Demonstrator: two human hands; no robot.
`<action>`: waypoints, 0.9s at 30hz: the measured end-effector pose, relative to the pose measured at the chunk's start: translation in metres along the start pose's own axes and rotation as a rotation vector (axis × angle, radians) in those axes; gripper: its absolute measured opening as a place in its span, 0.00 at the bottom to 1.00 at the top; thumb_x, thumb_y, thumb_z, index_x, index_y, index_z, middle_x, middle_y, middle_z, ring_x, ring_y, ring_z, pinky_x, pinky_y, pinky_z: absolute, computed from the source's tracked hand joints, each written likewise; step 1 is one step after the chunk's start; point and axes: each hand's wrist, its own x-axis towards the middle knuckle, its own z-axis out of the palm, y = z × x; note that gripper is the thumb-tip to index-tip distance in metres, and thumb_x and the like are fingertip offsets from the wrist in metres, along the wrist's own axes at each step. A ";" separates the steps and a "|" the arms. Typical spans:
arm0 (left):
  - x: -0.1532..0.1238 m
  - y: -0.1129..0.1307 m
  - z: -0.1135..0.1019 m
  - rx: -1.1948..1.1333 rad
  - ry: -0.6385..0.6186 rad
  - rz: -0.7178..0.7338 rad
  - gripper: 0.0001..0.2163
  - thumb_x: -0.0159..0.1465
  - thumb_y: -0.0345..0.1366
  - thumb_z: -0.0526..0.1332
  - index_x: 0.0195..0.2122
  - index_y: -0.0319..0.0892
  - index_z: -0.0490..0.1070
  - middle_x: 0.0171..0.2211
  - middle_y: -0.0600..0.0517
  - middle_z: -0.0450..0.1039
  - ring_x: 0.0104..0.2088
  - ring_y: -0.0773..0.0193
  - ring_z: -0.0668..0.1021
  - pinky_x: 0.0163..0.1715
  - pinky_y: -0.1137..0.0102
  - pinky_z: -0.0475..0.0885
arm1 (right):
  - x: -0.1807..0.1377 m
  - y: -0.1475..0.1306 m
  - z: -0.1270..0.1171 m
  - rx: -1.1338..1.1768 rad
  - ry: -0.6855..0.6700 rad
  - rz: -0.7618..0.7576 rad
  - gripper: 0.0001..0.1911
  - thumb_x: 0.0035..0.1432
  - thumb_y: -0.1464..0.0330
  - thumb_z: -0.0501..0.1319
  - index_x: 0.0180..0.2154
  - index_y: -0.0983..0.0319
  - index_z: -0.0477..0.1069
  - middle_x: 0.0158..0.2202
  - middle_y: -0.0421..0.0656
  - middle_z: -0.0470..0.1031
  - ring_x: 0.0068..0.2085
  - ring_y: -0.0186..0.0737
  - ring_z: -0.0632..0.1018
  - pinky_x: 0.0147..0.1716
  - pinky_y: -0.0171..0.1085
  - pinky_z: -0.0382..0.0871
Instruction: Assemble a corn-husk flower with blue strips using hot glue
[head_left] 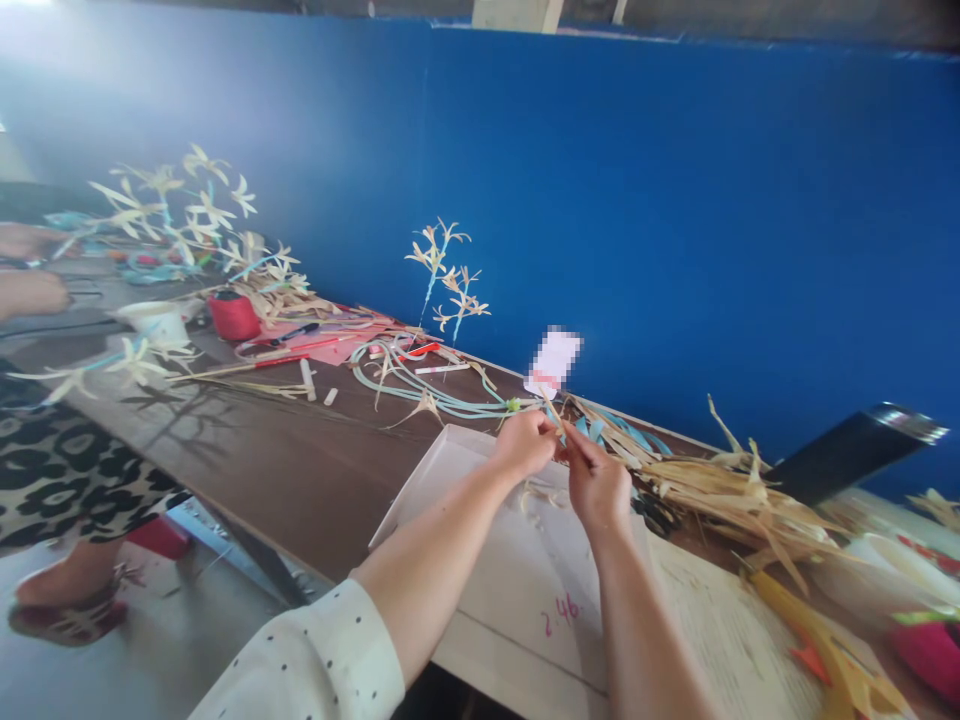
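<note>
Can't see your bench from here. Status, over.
Both shut: left hand and right hand pinch one straw strip. Strip above the white board. Loose straw pile close by right hand; nothing between the hands.

A red spool (234, 316) and a white bowl (156, 322) sit near the table's (300, 470) left end. Straw flowers (448, 275) stand along its back edge. A straw heap (720, 490) lies beside a black tube (847, 450) toward the right end.

Tray (450, 470) at table (285, 470) near edge; cord coil (405, 385) behind it, straw pile (720, 490) right, pot (234, 316), perhaps spool, far left.
</note>
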 end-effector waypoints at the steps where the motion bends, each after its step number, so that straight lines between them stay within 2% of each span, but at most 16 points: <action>1: 0.000 0.000 0.000 0.005 0.000 0.001 0.08 0.57 0.37 0.58 0.27 0.40 0.73 0.27 0.50 0.76 0.31 0.65 0.76 0.36 0.72 0.70 | 0.000 0.000 -0.001 -0.032 0.003 0.002 0.19 0.57 0.59 0.54 0.47 0.55 0.74 0.40 0.44 0.78 0.40 0.46 0.78 0.40 0.41 0.68; 5: -0.001 -0.001 0.001 0.028 0.009 -0.007 0.08 0.57 0.37 0.57 0.27 0.40 0.73 0.27 0.50 0.76 0.30 0.65 0.75 0.34 0.72 0.69 | -0.001 0.002 -0.002 -0.097 0.017 0.010 0.19 0.58 0.59 0.53 0.48 0.54 0.74 0.40 0.44 0.78 0.40 0.45 0.78 0.40 0.39 0.67; 11: -0.002 0.001 0.005 0.044 0.025 -0.017 0.08 0.56 0.38 0.58 0.25 0.41 0.72 0.26 0.51 0.76 0.29 0.63 0.75 0.31 0.71 0.67 | 0.002 0.005 -0.006 -0.065 0.074 0.085 0.20 0.57 0.58 0.54 0.47 0.56 0.75 0.33 0.45 0.78 0.37 0.45 0.77 0.38 0.40 0.66; 13: 0.000 0.000 0.004 0.019 0.016 -0.048 0.08 0.56 0.38 0.58 0.25 0.41 0.73 0.26 0.50 0.76 0.28 0.64 0.75 0.30 0.72 0.67 | 0.004 0.007 -0.009 0.044 0.130 0.170 0.21 0.55 0.57 0.56 0.47 0.59 0.75 0.30 0.46 0.78 0.33 0.45 0.76 0.33 0.40 0.66; 16: 0.004 -0.004 0.001 -0.063 0.016 -0.132 0.07 0.56 0.36 0.58 0.26 0.40 0.73 0.26 0.50 0.76 0.25 0.66 0.74 0.28 0.73 0.67 | 0.008 0.010 -0.012 0.424 0.216 0.366 0.29 0.50 0.56 0.61 0.53 0.60 0.68 0.28 0.44 0.76 0.21 0.34 0.68 0.19 0.34 0.60; 18: 0.006 -0.006 -0.002 -0.110 0.023 -0.175 0.07 0.56 0.36 0.58 0.27 0.40 0.73 0.26 0.50 0.76 0.23 0.67 0.73 0.27 0.73 0.66 | 0.008 0.009 -0.012 0.710 0.152 0.449 0.34 0.46 0.56 0.65 0.55 0.58 0.65 0.27 0.41 0.75 0.17 0.28 0.61 0.15 0.30 0.52; 20: 0.006 -0.006 -0.004 -0.128 0.023 -0.180 0.07 0.55 0.37 0.58 0.27 0.39 0.73 0.26 0.51 0.76 0.23 0.67 0.73 0.27 0.73 0.67 | 0.007 0.005 -0.010 0.877 -0.030 0.484 0.34 0.44 0.58 0.67 0.54 0.58 0.65 0.25 0.39 0.73 0.17 0.25 0.59 0.14 0.27 0.47; 23: 0.004 -0.004 -0.005 -0.129 -0.004 -0.133 0.07 0.56 0.36 0.58 0.28 0.40 0.73 0.25 0.52 0.75 0.24 0.68 0.73 0.29 0.73 0.68 | 0.003 -0.002 -0.005 0.896 -0.273 0.514 0.33 0.42 0.59 0.68 0.52 0.60 0.67 0.24 0.39 0.72 0.17 0.25 0.60 0.14 0.27 0.44; 25: 0.002 -0.003 -0.005 -0.109 -0.017 -0.083 0.07 0.55 0.35 0.58 0.28 0.39 0.73 0.25 0.52 0.75 0.24 0.68 0.73 0.31 0.73 0.68 | 0.001 -0.004 -0.002 0.864 -0.332 0.505 0.32 0.42 0.59 0.68 0.51 0.60 0.68 0.23 0.39 0.71 0.17 0.25 0.59 0.14 0.27 0.44; 27: 0.001 -0.002 -0.004 -0.078 -0.024 -0.033 0.07 0.56 0.36 0.57 0.27 0.39 0.73 0.24 0.52 0.75 0.25 0.67 0.74 0.30 0.73 0.68 | 0.000 -0.003 -0.001 0.838 -0.325 0.502 0.32 0.41 0.58 0.68 0.50 0.60 0.69 0.22 0.38 0.70 0.16 0.24 0.58 0.14 0.27 0.43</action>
